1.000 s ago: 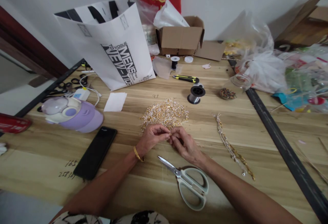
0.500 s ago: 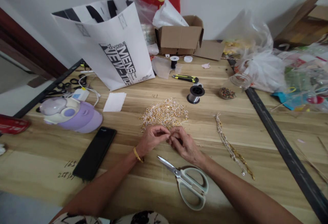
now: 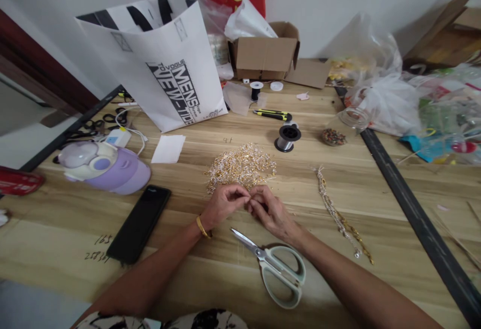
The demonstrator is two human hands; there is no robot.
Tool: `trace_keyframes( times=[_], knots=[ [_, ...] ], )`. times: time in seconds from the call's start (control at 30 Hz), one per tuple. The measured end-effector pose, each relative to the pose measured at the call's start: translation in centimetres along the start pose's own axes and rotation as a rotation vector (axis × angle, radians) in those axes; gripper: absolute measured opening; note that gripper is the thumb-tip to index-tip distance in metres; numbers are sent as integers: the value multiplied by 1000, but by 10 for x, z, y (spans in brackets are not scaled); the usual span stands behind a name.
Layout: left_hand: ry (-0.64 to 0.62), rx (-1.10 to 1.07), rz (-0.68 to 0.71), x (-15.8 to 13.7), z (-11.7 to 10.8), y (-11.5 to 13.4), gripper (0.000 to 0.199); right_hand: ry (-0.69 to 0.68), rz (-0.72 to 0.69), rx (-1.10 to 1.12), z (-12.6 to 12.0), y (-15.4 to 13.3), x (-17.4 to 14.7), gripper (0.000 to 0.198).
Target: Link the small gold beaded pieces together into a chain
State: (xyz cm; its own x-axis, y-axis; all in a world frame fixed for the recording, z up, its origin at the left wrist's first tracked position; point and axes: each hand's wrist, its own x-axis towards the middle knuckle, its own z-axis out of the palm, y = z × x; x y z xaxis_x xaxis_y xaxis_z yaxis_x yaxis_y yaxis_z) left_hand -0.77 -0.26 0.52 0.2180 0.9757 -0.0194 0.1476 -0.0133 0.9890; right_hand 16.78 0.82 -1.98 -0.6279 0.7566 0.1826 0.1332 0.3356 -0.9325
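Note:
My left hand (image 3: pixel 224 205) and my right hand (image 3: pixel 271 213) meet fingertip to fingertip, each closed in a pinch. Whatever lies between the fingers is too small to make out. Just beyond them spreads a heap of small gold and silver jewellery pieces (image 3: pixel 240 164), partly hidden by my knuckles. White-handled scissors (image 3: pixel 276 271) lie below my hands, their blades pointing to the upper left. To the right, several gold and silver chains (image 3: pixel 334 211) are stretched out on the wooden table (image 3: pixel 199 279).
Behind the heap stand a wire spool (image 3: pixel 287 138), a yellow-black utility knife (image 3: pixel 272 114) and a jar of beads (image 3: pixel 334 137). On the left are a phone (image 3: pixel 140 223), a purple-white bottle (image 3: pixel 108 168) and a white bag (image 3: pixel 165 68). Plastic bags (image 3: pixel 391 98) crowd the right.

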Motion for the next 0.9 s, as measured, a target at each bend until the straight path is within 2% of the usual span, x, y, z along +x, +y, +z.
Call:
trace_keyframes(
  times=[0.67,0.9],
  knots=[
    [0,75,57,0,1,-3,9,28,63,-8,-1,-2,0,15],
    [-33,-33,-17,0,2,-1,9,36,42,-2,-1,-2,0,13]
  ],
)
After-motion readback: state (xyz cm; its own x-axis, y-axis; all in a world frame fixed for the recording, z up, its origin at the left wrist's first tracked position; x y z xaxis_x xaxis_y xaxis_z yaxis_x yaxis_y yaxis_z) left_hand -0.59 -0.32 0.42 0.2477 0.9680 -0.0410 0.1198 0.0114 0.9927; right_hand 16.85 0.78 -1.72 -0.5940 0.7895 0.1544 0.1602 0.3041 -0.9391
